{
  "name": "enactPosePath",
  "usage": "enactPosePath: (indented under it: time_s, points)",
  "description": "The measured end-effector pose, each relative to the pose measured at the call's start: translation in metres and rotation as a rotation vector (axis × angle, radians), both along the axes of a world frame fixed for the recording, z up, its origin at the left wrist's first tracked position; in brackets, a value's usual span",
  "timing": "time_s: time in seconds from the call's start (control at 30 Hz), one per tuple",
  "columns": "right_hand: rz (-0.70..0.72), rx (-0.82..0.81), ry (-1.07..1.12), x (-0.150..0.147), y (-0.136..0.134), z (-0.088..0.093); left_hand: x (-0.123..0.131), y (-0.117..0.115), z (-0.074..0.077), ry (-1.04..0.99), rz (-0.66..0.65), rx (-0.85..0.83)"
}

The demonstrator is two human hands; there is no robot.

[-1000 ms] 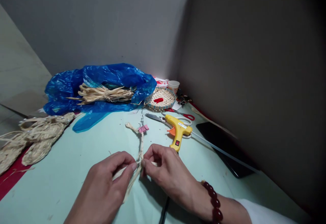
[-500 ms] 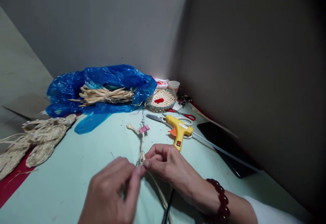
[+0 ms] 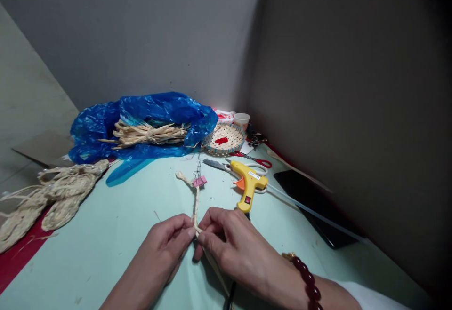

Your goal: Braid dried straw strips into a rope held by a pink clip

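A thin braided straw cord lies on the pale green table, its far end held by a small pink binder clip. My left hand and my right hand meet at the cord's near end, thumbs and fingers pinched on the straw strands. Loose strands trail from the pinch toward me under my right hand. A dark red bead bracelet sits on my right wrist.
A yellow glue gun lies just beyond my right hand, with scissors and red-handled scissors behind it. A small woven basket, a blue plastic bag with straw, woven straw pieces at left, a black phone at right.
My left hand rose and turned over the cord half a second ago, then came back down to pinch the strands beside my right hand. The braid stays clipped in place.
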State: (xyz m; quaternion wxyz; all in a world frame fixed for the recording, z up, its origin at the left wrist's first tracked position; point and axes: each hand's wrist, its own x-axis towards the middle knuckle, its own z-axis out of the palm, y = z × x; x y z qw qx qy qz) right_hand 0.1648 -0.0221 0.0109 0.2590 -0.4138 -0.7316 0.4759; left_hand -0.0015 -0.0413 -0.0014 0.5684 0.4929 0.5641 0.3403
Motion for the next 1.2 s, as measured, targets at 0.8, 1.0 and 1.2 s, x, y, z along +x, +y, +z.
enactPosePath:
  time_s: [0.8,1.0,1.2]
  points:
    - [0.112,0.997,-0.031,-0.008,-0.007,-0.019,0.002,-0.002,-0.002,-0.158,0.100,-0.177]
    - [-0.181,0.526,-0.276,0.007,0.032,0.019,0.001,0.000,-0.002,-0.095,0.111,-0.111]
    - [-0.078,0.412,-0.545,-0.017,0.088,0.035,0.000,0.002,0.001,-0.037,0.085,-0.088]
